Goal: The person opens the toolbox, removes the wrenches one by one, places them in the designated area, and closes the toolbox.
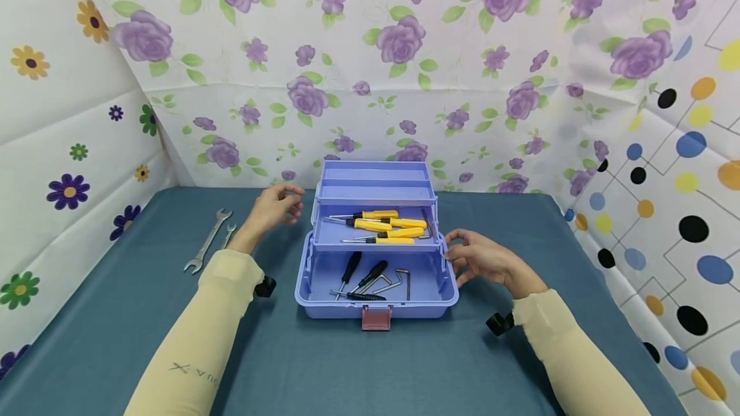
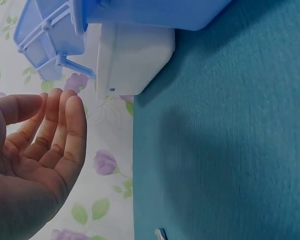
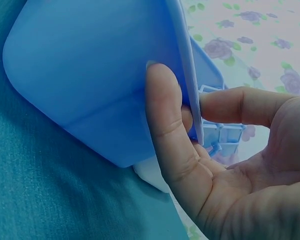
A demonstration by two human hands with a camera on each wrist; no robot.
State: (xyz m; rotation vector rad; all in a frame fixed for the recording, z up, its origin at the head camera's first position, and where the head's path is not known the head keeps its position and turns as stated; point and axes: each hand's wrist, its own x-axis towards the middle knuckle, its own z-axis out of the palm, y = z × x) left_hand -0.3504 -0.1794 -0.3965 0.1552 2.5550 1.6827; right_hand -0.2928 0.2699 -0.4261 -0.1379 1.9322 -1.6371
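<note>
A periwinkle-blue toolbox (image 1: pixel 335 311) stands with its lid raised and its upper tray (image 1: pixel 325 236) lifted. Several yellow-handled screwdrivers (image 1: pixel 405 232) lie in that tray beside a hex key (image 1: pixel 426 223). Down in the bottom compartment are black-handled screwdrivers (image 1: pixel 351 267) and silver hex keys (image 1: pixel 408 284). My right hand (image 1: pixel 482 255) pinches the toolbox's right rim, thumb on the inner side and fingers against the outer wall. Left of the toolbox, my left hand (image 1: pixel 272 210) hovers with relaxed fingers, touching nothing; its palm shows in the left wrist view.
Two open-ended wrenches, a larger one (image 1: pixel 208 241) and a smaller one (image 1: pixel 229 234), lie on the teal cloth (image 1: pixel 370 371) at the left. A white part (image 2: pixel 137 57) shows behind the toolbox. Patterned curtains (image 1: pixel 358 127) border the table's back and sides.
</note>
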